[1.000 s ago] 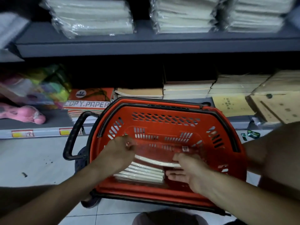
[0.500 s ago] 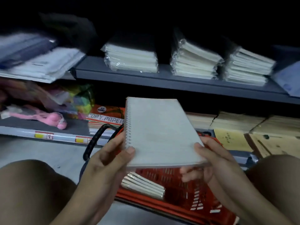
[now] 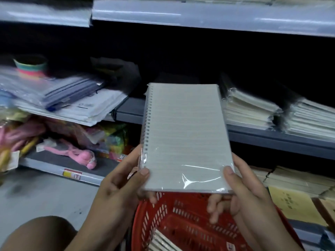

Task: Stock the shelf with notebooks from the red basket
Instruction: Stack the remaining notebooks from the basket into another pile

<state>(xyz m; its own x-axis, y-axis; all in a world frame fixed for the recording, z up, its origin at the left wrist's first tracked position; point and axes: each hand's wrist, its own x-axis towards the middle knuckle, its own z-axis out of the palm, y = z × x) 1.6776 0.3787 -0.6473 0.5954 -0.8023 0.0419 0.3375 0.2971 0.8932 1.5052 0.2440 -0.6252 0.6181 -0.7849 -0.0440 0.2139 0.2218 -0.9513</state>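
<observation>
Head view: nearest the camera, a red basket (image 3: 190, 220) is sitting on the floor between the person's arms, and a few plastic-wrapped spiral notebooks (image 3: 161, 241) are lying stacked in its bottom. Just above the basket, both hands are holding up one wrapped spiral notebook (image 3: 186, 136), its wire binding on the left edge and its ruled face toward the camera. The left hand (image 3: 123, 185) is pinching the lower left corner, thumb on the face and fingers curled behind. The right hand (image 3: 241, 192) is pinching the lower right corner the same way, thumb on top, fingers curled beneath the bottom edge. Beyond the notebook, a grey shelf (image 3: 272, 140) is carrying stacks of wrapped notebooks (image 3: 253, 109) to the right. On the shelf to the left, a blurred pile of plastic folders and papers (image 3: 63, 100) is lying tilted. Lower down, a pink packaged item (image 3: 76, 153) is resting on the bottom shelf, and tan and yellow exercise books (image 3: 293, 201) are stacked at lower right.
</observation>
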